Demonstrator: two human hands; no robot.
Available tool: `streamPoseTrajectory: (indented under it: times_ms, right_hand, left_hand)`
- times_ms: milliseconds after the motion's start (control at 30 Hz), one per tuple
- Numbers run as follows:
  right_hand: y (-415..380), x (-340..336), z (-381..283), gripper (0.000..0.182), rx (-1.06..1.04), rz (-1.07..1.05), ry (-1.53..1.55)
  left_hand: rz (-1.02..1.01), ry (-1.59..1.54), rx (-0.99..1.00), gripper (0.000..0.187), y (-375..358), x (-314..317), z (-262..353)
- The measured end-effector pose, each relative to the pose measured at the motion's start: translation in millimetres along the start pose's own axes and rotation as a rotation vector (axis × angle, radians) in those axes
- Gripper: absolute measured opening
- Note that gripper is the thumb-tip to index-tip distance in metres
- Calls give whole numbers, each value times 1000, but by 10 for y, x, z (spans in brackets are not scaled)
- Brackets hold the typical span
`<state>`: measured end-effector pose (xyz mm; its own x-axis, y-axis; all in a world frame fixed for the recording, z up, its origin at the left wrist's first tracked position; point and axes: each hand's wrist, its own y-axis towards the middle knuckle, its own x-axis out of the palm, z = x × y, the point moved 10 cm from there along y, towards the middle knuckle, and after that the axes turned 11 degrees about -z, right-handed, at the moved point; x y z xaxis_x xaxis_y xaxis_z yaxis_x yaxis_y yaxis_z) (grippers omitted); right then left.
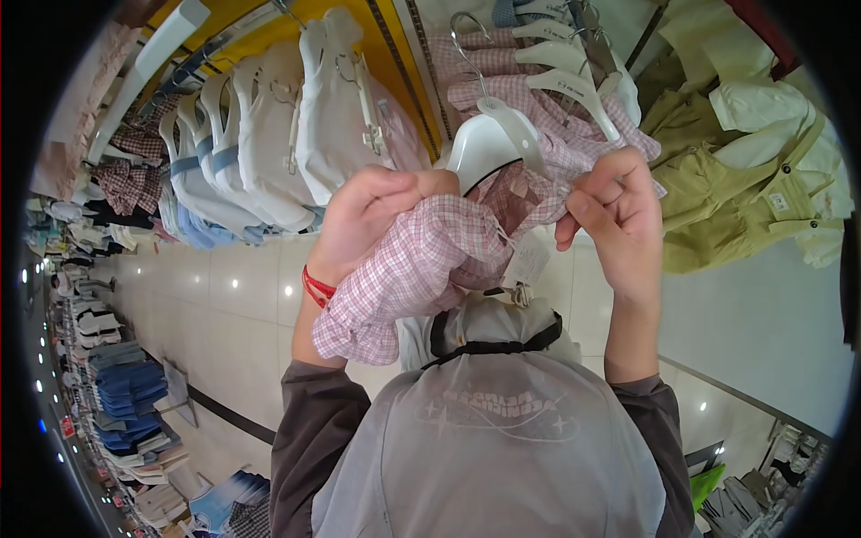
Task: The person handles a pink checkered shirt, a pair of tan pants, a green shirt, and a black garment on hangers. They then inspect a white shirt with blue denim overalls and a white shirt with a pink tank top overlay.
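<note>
Most of the left hand's [363, 215] fingers are hidden behind the pink checked shirt [386, 278] at the centre of the frame, so I cannot tell whether they are closed; the right hand [619, 215] has thumb and fingers pinched on the shirt's edge. The shirt's thin, crinkled cloth bunches into soft folds below a glossy, curved white hanger [489, 143]. A pale paper tag [529, 258] dangles there, its print probably too small to read. Olive garments [726, 206] are cut off at upper right.

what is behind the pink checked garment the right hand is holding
A white hanger and the left hand show partly past the garment; the cloth hides parts of both, so whether the hanger sits inside cannot be told.
</note>
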<state>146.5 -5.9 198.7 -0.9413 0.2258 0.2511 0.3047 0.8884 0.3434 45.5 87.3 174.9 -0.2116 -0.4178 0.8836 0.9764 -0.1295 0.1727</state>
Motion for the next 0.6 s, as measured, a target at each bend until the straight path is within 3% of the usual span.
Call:
streamPoseTrajectory:
  times_ms: [167,267,367,467,600]
  right_hand:
    - [46,112,74,13,77,-32,-190]
    - [93,231,156,17,138,-41,-254]
    - [116,346,259,26,151,-141,-353]
    - [147,336,394,26,233,-232,-427]
    - [142,312,259,22,129,-167,-205]
  left_hand:
    - [15,207,-36,40,15,0,29]
    - [208,441,-80,40,-21,-136,74]
    - [365,904,-133,37,-69,-155,206]
    - [16,905,-293,28,47,6,99]
    - [-83,987,-239,22,25,39,143]
